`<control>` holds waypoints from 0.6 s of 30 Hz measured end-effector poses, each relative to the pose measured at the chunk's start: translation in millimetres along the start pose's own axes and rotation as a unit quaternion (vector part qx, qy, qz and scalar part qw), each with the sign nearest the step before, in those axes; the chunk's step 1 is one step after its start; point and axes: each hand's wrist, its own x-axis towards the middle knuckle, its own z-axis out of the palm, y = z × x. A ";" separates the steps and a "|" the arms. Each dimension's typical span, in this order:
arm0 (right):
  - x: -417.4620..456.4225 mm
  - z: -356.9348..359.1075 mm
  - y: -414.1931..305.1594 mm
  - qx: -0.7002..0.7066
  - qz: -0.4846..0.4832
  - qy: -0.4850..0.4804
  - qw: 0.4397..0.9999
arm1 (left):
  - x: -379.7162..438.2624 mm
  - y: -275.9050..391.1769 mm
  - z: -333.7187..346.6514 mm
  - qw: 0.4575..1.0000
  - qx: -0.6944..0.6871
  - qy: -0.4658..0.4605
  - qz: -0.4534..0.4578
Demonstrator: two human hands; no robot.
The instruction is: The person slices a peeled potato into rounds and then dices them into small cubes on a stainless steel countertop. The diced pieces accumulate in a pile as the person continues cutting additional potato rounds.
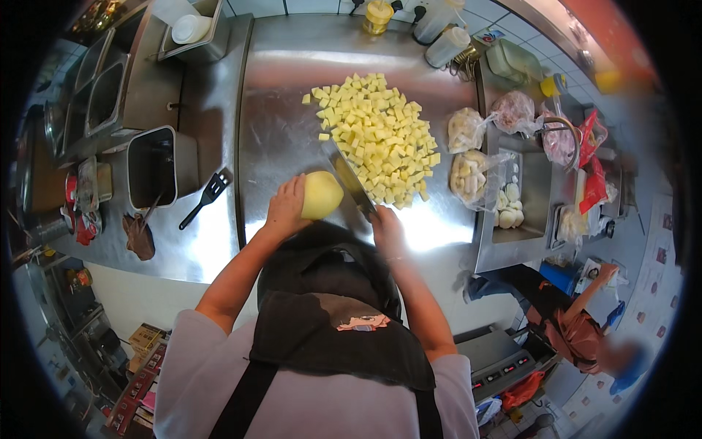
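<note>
My left hand (288, 204) rests around the left side of a large, pale yellow peeled potato (322, 195) at the near part of the steel worktop (279, 131). In my right hand (387, 229) is the handle of a wide-bladed kitchen knife (351, 181). Its blade points away from me and to the left, between the potato and a big heap of pale yellow cubes (384, 137). A gap separates the blade from the potato. The blade's far end is by the left edge of the heap. My fingers partly hide the knife handle.
Left, a black slotted turner (204, 200) lies near a deep steel container (164, 167). Right are bagged pale pieces (469, 173) and a steel sink (535, 214) holding pale peeled pieces (510, 208). Squeeze bottles (447, 48) stand at the back. Another person (570, 324) is at lower right.
</note>
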 end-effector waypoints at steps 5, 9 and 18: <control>20.6 0.0 -21.3 0.054 0.042 0.041 0.997 | 0.2 24.9 -18.3 0.998 0.003 0.051 0.029; 45.2 -4.9 -26.8 0.168 0.124 0.071 0.975 | 43.5 73.9 -21.5 0.944 -0.279 0.121 0.125; 64.7 -61.9 -36.5 0.382 0.231 0.150 0.882 | 104.3 85.4 27.8 0.943 -0.238 0.174 0.153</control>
